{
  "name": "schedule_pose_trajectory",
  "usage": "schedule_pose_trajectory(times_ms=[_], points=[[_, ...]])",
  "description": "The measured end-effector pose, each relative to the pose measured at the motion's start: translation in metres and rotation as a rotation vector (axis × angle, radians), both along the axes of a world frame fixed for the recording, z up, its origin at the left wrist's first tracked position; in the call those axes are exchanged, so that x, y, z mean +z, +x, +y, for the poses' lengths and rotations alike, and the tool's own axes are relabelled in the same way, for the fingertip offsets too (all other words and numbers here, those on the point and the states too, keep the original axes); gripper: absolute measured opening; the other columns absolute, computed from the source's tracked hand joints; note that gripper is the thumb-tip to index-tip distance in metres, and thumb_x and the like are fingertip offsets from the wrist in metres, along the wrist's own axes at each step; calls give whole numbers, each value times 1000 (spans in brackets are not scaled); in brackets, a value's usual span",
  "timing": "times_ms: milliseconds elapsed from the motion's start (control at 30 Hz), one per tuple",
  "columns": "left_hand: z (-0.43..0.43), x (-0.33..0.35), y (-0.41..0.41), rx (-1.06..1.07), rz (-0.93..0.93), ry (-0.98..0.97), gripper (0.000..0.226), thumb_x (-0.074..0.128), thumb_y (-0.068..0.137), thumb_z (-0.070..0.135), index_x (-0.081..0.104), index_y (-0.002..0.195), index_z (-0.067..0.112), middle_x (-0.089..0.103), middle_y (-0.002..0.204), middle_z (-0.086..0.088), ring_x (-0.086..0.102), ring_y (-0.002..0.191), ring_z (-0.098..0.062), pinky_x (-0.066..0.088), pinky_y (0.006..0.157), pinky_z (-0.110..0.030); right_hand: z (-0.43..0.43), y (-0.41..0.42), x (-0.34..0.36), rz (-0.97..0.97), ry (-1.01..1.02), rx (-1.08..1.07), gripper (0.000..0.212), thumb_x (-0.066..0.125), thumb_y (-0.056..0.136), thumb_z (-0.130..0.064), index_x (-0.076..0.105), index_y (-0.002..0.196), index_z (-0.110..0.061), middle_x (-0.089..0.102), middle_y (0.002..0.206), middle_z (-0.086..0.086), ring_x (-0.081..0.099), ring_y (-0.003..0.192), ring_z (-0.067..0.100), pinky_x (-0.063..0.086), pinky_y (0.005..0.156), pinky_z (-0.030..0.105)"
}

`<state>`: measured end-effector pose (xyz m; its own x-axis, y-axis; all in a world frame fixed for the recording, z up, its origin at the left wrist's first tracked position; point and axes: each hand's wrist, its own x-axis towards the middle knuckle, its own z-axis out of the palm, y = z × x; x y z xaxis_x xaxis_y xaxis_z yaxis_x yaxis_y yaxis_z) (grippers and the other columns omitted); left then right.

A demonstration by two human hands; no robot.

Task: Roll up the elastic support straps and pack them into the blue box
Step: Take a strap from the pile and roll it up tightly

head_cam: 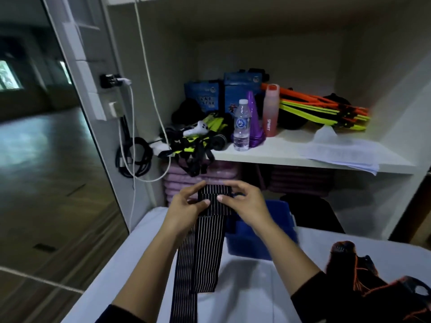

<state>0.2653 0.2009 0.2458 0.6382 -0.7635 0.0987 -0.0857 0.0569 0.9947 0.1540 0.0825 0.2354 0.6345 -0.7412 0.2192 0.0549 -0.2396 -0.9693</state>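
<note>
At the middle of the frame we hold the rolled top of the black striped strap with both hands. The left hand and the right hand each pinch it, thumbs on the near face and fingers curled over the far side. The loose length hangs onto the white table at lower centre. The blue box sits just right of the strap, under our right wrist. A water bottle stands on the shelf above.

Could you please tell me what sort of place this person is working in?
Probably an equipment storeroom beside a gym or fitness studio: orange and yellow agility gear and stacked purple cones sit on the white shelf, with folded purple mats piled underneath.
</note>
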Motion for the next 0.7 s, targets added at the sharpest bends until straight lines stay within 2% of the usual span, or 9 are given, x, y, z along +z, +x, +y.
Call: schedule_pose_trajectory(times_ms=[67,167,233,300,333,400,433,567,700], points=[[-3,-1,29,1,22,35,48,56,85,-8,54,122,23,65,105,-16,67,90,-30,55,83,-41,1,33,-1,43,11,7,37,75,77,-11,66,112,-16,66,91,1,62,72,3,50,59,10],[-13,-2,74,21,14,79,50,53,84,-12,52,128,9,63,109,-18,65,86,-28,55,83,-43,-2,79,-1,81,17,14,40,73,79,-7,63,117,-14,68,104,11,65,81,14,56,70,23],[-20,2,100,33,-16,89,52,52,83,-14,50,131,8,63,110,-17,65,88,-26,55,83,-42,-7,106,4,65,25,31,44,70,80,-3,60,122,-12,66,112,10,64,88,14,55,69,18],[-27,10,119,47,-45,63,53,52,83,-15,50,130,10,64,104,-10,64,86,-20,57,76,-31,-13,128,12,30,27,54,46,68,81,0,58,125,-12,65,110,7,64,87,15,54,65,13],[-30,15,126,59,-47,44,53,52,83,-15,50,129,11,63,101,-6,63,83,-15,57,70,-23,-15,137,15,17,24,56,48,68,81,0,57,125,-14,66,108,8,66,86,19,56,67,17],[-35,18,140,75,-64,2,55,54,82,-14,51,128,15,59,110,-6,62,86,-13,55,63,-16,-20,150,19,20,14,44,49,69,81,-3,57,126,-19,69,103,11,68,84,23,57,72,26],[-38,14,147,84,-85,-15,55,56,82,-13,52,128,17,57,119,-7,62,95,-16,55,64,-17,-22,154,19,23,15,41,49,69,82,-4,57,126,-19,68,100,9,67,83,21,56,71,24],[-32,-19,154,106,-106,5,54,57,80,-13,56,123,19,57,122,-10,58,107,-25,56,82,-38,-18,156,-9,24,37,64,49,68,81,0,57,127,-14,63,112,7,63,91,15,53,67,11],[-9,-86,141,74,-29,138,55,58,79,-13,54,126,16,60,120,-8,61,104,-30,53,88,-50,-3,141,-80,151,116,84,49,69,81,0,57,126,-12,63,113,4,65,80,11,55,68,15]])
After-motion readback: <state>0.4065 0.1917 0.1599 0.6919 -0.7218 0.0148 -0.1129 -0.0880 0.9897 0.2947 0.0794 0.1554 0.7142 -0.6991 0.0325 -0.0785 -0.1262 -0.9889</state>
